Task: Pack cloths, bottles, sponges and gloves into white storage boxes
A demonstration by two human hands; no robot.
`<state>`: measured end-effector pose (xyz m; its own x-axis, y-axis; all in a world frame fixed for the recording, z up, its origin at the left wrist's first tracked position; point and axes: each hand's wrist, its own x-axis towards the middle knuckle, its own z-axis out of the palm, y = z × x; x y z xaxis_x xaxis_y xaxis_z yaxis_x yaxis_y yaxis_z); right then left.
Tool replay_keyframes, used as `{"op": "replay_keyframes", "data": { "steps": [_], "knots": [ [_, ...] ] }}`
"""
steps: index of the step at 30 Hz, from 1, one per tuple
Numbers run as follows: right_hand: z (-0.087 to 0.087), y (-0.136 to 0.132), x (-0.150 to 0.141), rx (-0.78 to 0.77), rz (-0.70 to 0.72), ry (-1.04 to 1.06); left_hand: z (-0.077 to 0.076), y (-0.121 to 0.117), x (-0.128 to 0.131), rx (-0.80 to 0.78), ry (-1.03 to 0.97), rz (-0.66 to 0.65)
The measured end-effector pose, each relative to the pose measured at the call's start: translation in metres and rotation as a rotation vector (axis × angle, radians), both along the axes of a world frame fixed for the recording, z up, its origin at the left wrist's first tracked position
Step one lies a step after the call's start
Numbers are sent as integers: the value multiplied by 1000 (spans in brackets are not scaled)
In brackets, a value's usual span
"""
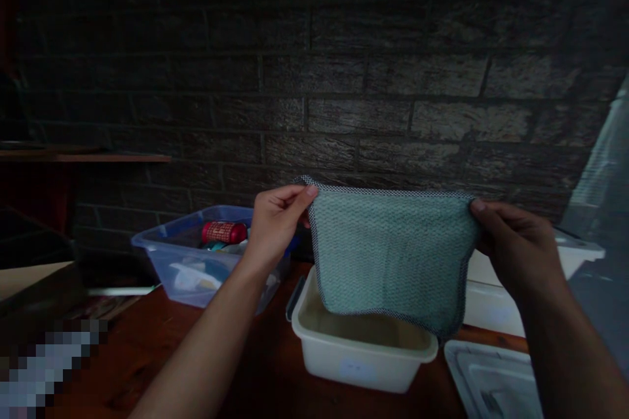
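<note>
A green cleaning cloth (393, 255) with a black-and-white edging hangs spread out between my two hands. My left hand (279, 219) pinches its upper left corner between thumb and fingers. At the upper right corner, my right hand (515, 239) grips the cloth the same way. Below and partly behind the cloth stands a cream plastic box (363, 363) without a lid on it; the cloth covers part of its opening, and the visible inside shows no contents. A pale lid (491, 373) lies to the right of the box, partly hidden by my right forearm.
A translucent blue bin (191, 275) at the left holds a red container (223, 232) and other items. More white boxes (496, 308) stand behind my right hand. Everything rests on a reddish-brown wooden table (147, 347) before a dark brick wall (344, 78). A shelf (88, 157) juts in at the left.
</note>
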<state>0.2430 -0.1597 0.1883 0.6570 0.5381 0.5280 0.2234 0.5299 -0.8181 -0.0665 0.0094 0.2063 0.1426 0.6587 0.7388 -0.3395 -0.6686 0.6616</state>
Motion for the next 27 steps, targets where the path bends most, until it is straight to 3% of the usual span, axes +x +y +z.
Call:
{"op": "replay_keyframes", "data": {
  "steps": [7,12,15,20,27],
  "knots": [
    [3,-2,-11,-5,166,-62,-2,6,2,-8,-9,19],
    [2,-1,-21,-44,183,-134,-3,-2,7,34,-34,94],
    [1,2,-23,-19,85,-195,-5,-7,11,63,-45,147],
    [-4,7,-25,61,-198,-249,-10,-9,15,38,-58,160],
    [-6,10,-32,57,-345,-312,-8,-8,16,-9,-83,70]
  ]
}}
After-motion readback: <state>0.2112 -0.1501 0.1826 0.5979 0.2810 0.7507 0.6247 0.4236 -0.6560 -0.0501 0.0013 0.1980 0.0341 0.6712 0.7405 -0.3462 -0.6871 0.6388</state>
